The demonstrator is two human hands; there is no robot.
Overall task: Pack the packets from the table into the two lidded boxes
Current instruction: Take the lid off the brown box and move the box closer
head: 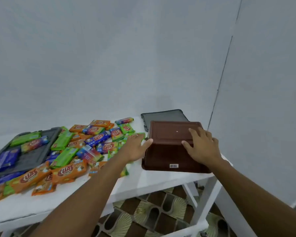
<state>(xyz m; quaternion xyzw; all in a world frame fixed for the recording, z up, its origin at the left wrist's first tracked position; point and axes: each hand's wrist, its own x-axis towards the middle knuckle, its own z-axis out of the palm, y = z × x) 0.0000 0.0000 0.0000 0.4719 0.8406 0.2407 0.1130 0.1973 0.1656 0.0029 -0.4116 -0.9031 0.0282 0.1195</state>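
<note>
Packets [79, 147] heaped left on table [143, 182]; box [167, 134] right; lid [162, 116] behind box; second lid [29, 158] under leftmost packets.

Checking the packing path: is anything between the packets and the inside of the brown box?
Yes, it seems. The brown box looks upside down, base up and flared rim on the table, so its own base shuts the packets out. The left hand touches its left side; the right hand rests on top.
</note>
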